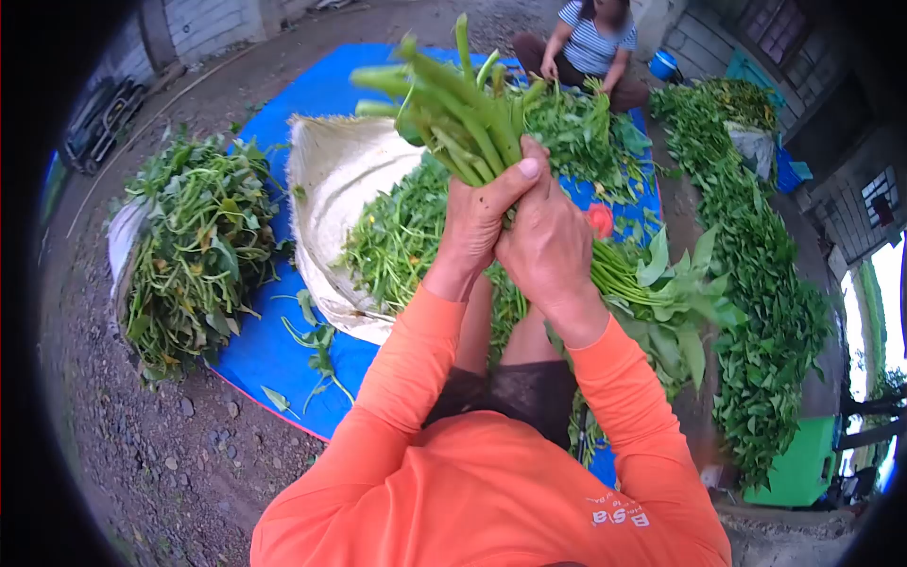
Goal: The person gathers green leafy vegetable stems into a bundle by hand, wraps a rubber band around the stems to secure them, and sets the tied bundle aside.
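My left hand [475,215] and my right hand [548,244] are both closed around a bunch of leafy greens [458,118], held up in front of me. Its thick, cut green stems point up and to the left, fanning out above my hands. Long stems with broad leaves [680,307] stretch out to the right of my right wrist; they appear to belong to the same bunch, but my hands hide the join. Below my hands, a loose pile of greens [402,231] lies partly on an opened white sack [326,180].
A blue tarp [312,85] covers the ground. A heap of greens [194,260] stands left, and a long row of bunches [756,293] runs along the right. Another person [590,42] sits at the far side handling greens. A green crate [798,468] is lower right.
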Available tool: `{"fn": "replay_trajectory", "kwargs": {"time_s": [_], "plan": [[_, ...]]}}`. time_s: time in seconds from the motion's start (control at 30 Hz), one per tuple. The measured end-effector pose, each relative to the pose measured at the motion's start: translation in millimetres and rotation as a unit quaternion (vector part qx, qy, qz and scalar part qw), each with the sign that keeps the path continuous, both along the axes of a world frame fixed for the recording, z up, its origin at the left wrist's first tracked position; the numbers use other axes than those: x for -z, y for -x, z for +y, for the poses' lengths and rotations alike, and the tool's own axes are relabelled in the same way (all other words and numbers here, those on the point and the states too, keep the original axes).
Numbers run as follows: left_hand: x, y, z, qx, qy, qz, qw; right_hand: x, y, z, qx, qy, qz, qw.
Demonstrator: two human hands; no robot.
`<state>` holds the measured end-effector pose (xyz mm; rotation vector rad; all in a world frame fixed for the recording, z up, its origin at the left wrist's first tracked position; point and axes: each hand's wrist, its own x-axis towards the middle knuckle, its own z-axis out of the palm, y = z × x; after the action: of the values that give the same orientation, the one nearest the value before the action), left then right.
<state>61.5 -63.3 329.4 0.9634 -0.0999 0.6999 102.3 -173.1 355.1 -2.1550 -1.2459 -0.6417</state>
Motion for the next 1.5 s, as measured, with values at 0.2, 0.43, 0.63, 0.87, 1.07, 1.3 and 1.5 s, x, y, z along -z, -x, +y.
{"fn": "replay_trajectory", "kwargs": {"time_s": [0.2, 0.43, 0.63, 0.87, 1.07, 1.3, 1.5], "plan": [[-147, 94, 72, -0.064, -0.406, 0.115, 0.905, -48, 71, 39, -0.306, -0.171, 0.254, 0.902], [48, 113, -19, 0.242, -0.246, 0.38, 0.858, 124, 82, -126, -0.286, -0.119, 0.741, 0.595], [107, 70, -105, 0.332, -0.316, 0.354, 0.815, 137, 82, -205, -0.049, -0.369, 0.697, 0.613], [124, 72, -128, 0.356, -0.407, 0.314, 0.781, 212, 57, -196, -0.138, -0.527, 0.735, 0.405], [128, 68, -107, 0.457, -0.178, 0.477, 0.729, 188, 41, -163, -0.272, -0.508, 0.685, 0.446], [122, 65, -88, 0.388, -0.238, 0.478, 0.751, 203, 35, -140, -0.17, -0.518, 0.75, 0.375], [116, 58, -111, 0.315, -0.296, 0.468, 0.771, 183, 34, -148, -0.125, -0.475, 0.725, 0.482]]}}
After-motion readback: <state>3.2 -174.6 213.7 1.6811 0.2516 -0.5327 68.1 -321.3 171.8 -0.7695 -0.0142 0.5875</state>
